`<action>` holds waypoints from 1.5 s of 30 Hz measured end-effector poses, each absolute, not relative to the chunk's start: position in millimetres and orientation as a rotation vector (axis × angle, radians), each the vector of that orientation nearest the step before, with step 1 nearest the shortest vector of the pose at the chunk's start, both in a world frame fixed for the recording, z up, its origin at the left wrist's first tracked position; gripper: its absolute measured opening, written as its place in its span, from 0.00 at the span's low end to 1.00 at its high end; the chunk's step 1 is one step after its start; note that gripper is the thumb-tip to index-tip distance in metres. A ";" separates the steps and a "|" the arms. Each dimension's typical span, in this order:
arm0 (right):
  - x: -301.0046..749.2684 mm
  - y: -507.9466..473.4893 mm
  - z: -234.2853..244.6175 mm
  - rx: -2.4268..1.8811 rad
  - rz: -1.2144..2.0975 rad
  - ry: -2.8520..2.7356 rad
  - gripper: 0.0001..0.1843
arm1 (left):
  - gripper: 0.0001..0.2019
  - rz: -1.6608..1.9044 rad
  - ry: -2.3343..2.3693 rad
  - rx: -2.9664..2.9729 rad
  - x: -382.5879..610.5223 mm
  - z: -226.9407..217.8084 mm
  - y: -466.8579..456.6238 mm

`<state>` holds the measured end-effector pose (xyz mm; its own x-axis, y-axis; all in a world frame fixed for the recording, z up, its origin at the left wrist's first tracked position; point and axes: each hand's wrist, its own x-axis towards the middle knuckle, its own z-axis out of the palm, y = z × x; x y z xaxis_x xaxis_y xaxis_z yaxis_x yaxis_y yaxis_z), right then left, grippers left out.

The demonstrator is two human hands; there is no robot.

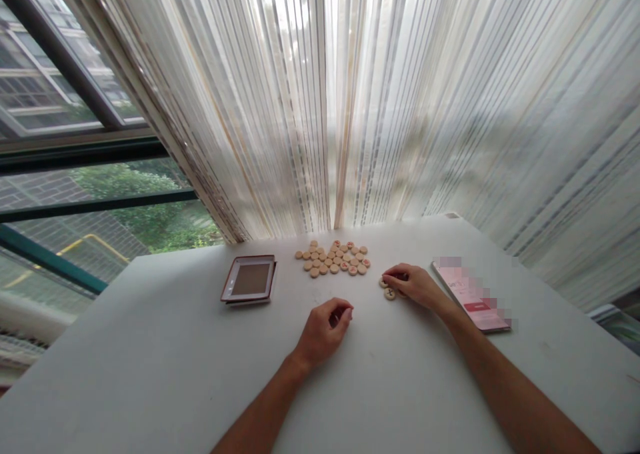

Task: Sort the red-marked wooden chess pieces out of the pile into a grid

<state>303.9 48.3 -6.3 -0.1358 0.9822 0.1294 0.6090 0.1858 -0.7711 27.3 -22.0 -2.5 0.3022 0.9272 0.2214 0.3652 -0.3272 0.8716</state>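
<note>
My left hand [325, 331] rests on the white table [165, 367] with its fingers curled in and the thumb near the index finger; no object shows in it. Farther right, my right hand [411, 284] has its fingertips pinched on a round wooden Chinese chess piece [383, 282]. Just below that piece lies another Chinese chess piece [389, 294] with a dark character face up. One more piece shows partly under the right hand. Left of that hand spreads a loose pile of Chinese chess pieces [334, 259], several with red characters showing and others plain side up.
To the left lies a shallow rectangular case [249, 279] with a reddish rim and brown inside. A pink and white booklet [473, 297] lies beside my right forearm. Striped sheer curtains [320, 107] hang behind the table's far edge, with a window [100, 194] at left.
</note>
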 end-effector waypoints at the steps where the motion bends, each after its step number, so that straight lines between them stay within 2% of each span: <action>1: 303.9 47.9 -5.8 -1.496 0.756 -1.824 0.16 | 0.11 0.986 1.155 1.848 27.3 -2.3 -22.1; 13: 306.6 46.7 -5.4 -1.500 0.759 -1.776 0.17 | 0.11 0.977 1.159 1.831 27.8 -3.5 -21.8; 19: 300.8 45.0 -5.3 -1.491 0.558 -1.727 0.17 | 0.11 0.981 1.159 1.823 27.7 -3.4 -21.8; 26: 277.3 37.3 10.6 -1.261 0.350 -1.954 0.14 | 0.13 1.013 1.138 1.761 26.8 -0.1 -21.0; 39: 242.3 166.3 29.3 -1.486 0.416 -2.266 0.11 | 0.16 1.081 1.056 1.524 21.4 -8.2 -12.7; 45: 227.2 202.9 21.9 -1.661 0.544 -2.344 0.14 | 0.16 1.093 1.055 1.487 21.1 -9.8 -12.2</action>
